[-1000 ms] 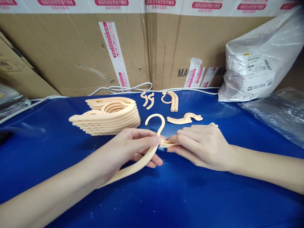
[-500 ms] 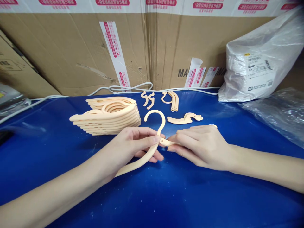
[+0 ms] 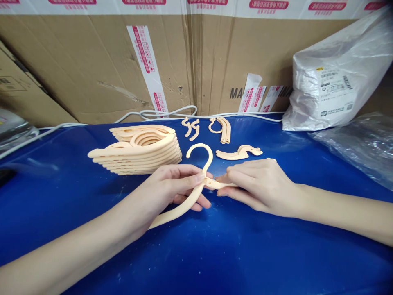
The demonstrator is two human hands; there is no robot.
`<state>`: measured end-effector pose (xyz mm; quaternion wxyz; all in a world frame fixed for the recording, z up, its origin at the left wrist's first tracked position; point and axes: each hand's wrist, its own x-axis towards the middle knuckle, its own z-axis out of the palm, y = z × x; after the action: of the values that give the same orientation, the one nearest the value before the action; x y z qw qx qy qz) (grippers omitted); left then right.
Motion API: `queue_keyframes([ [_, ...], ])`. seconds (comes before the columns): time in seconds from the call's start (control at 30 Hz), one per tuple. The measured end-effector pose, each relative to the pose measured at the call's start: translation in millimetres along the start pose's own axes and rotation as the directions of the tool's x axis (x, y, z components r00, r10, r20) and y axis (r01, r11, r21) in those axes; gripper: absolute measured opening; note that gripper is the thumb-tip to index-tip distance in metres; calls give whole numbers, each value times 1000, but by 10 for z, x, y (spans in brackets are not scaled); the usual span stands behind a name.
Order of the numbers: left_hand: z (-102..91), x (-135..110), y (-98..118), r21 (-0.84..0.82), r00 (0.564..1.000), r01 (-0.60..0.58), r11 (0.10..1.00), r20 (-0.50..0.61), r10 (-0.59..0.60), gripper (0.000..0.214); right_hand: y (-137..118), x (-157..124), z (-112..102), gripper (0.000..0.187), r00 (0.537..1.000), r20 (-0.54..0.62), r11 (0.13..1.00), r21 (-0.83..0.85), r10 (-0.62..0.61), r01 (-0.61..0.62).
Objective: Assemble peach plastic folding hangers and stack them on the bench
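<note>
My left hand (image 3: pixel 172 186) pinches a peach plastic hanger piece (image 3: pixel 196 172) just below its hook, and the long arm of that piece runs down under my palm. My right hand (image 3: pixel 260 184) grips a second hanger arm (image 3: pixel 218 185), whose end meets the first piece at the joint between my thumbs. Most of the second arm is hidden under my right fingers. Both hands hover low over the blue table cover (image 3: pixel 215 246).
A stack of folded peach hangers (image 3: pixel 138 149) lies left of the hands. Loose hanger parts (image 3: pixel 239 153) and small hooks (image 3: pixel 190 128) lie behind. Cardboard boxes (image 3: pixel 101 65) wall the back, white cables (image 3: pixel 172 114) run along them, and plastic bags (image 3: pixel 334 78) sit at right.
The hooked piece has risen and tilted a little, so less of its long arm shows below my left hand. My right hand has pushed slightly left toward the joint.
</note>
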<state>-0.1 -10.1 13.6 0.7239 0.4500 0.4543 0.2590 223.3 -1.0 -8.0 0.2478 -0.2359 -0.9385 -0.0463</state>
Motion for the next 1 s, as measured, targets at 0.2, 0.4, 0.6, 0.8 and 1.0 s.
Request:
queue_keyframes([
  [0.2,-12,14,3,17,1000,-15,1000,19,15,11,-3,10,-9,28,1000,10,1000,2,11,-12],
  [0.4,-16,7,-3,46,999,-18,999,42,16,15,-28,9,-55,27,1000,22,999,-40,12,-11],
  [0.6,-8,3,11,63,997,-28,998,70,23,17,11,-8,-99,30,999,50,996,-84,21,-17],
  [0.8,-21,10,7,70,998,-21,997,61,17,23,47,-7,-101,30,998,62,996,-93,23,-17],
  [1.0,13,1,33,84,999,-15,996,32,13,24,49,-3,-86,29,999,39,995,-99,6,-2],
])
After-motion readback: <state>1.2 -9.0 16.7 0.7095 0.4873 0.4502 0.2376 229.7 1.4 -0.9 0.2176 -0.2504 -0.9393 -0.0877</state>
